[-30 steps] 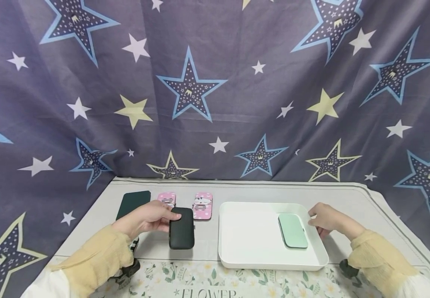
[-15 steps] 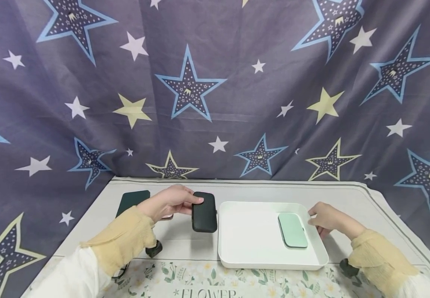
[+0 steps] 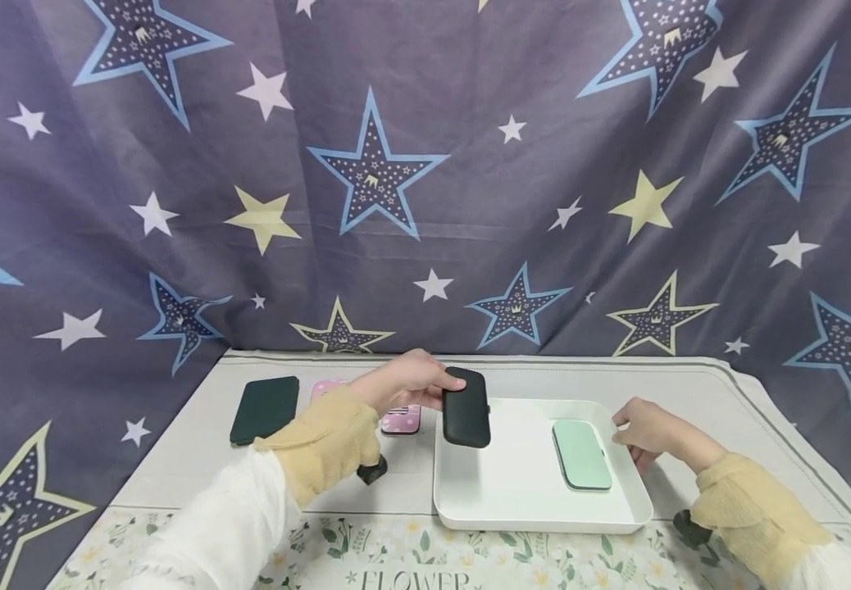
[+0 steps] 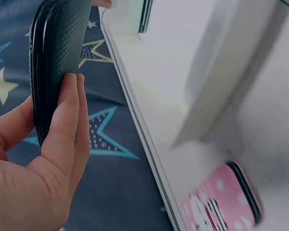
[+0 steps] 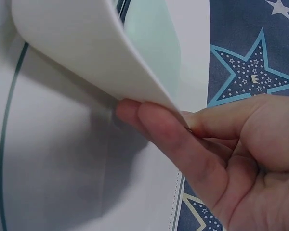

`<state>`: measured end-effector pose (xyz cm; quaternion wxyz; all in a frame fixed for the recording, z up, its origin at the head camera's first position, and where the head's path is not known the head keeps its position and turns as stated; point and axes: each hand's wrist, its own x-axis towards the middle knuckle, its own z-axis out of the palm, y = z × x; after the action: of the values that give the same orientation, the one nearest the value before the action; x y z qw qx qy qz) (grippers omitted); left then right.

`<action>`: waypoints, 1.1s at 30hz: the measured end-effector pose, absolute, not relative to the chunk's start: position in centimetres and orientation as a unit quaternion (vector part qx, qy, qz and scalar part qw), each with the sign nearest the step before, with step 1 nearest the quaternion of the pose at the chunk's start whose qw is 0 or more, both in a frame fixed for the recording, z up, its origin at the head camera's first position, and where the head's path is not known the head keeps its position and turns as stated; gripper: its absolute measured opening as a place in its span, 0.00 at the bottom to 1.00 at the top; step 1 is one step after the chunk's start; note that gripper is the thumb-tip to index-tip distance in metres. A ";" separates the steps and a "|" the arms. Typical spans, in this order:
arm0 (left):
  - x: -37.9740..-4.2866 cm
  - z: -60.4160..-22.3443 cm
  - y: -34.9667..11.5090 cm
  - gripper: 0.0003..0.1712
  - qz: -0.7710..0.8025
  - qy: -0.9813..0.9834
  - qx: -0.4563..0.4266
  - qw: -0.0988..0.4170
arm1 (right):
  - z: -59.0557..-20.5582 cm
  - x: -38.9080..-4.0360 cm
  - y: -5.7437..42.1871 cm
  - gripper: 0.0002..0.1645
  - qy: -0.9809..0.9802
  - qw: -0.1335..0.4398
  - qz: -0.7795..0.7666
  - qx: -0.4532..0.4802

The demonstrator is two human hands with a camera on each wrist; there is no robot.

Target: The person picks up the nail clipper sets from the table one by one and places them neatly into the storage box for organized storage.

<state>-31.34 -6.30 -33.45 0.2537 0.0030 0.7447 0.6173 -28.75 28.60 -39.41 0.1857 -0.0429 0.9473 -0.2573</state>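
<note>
In the head view my left hand (image 3: 414, 381) pinches a slim black hinged case (image 3: 466, 410) by its upper part, thumb on the near face. The case is upright, over the left end of a white tray (image 3: 514, 492). Its textured side and rounded rim show in the left wrist view, where the thumb and straight fingers press the black case (image 4: 70, 43) from opposite faces. My right hand (image 3: 647, 430) grips the tray's right wall; in the right wrist view, thumb and fingers pinch the tray rim (image 5: 82, 53). A mint green case (image 3: 582, 455) lies inside the tray's right half.
Left of the tray, a pink cat-print case (image 3: 401, 424) and another pink case (image 3: 325, 387) lie partly hidden behind my left arm. A dark green case (image 3: 266, 408) lies farther left. A floral cloth (image 3: 396, 545) covers the front edge; a star-patterned curtain (image 3: 425, 205) hangs behind.
My left hand has carried the black case rightward and slightly back, from in front of the pink cases to over the tray's left end. The right hand keeps its grip on the tray.
</note>
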 end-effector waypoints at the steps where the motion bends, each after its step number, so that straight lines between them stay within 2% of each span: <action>1: -31.5 -33.4 -5.8 0.15 0.615 0.747 0.004 0.254 | -39.4 -28.8 28.6 0.16 0.947 0.186 -0.257 -0.042; 13: -32.8 -34.8 -0.6 0.16 0.604 0.753 0.015 0.261 | -39.3 -28.9 28.5 0.20 0.947 0.194 -0.252 -0.034; 18: -33.2 -36.3 1.1 0.15 0.597 0.759 0.012 0.259 | -39.3 -28.9 28.5 0.17 0.950 0.194 -0.244 -0.035; 33: -32.9 -39.4 3.5 0.12 0.571 0.776 0.022 0.267 | -39.4 -29.0 28.4 0.18 0.945 0.192 -0.262 -0.033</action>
<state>-32.87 3.47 -39.42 0.2666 0.0220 0.7765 0.5705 -28.97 28.43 -39.43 0.1917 -0.0328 0.9451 -0.2625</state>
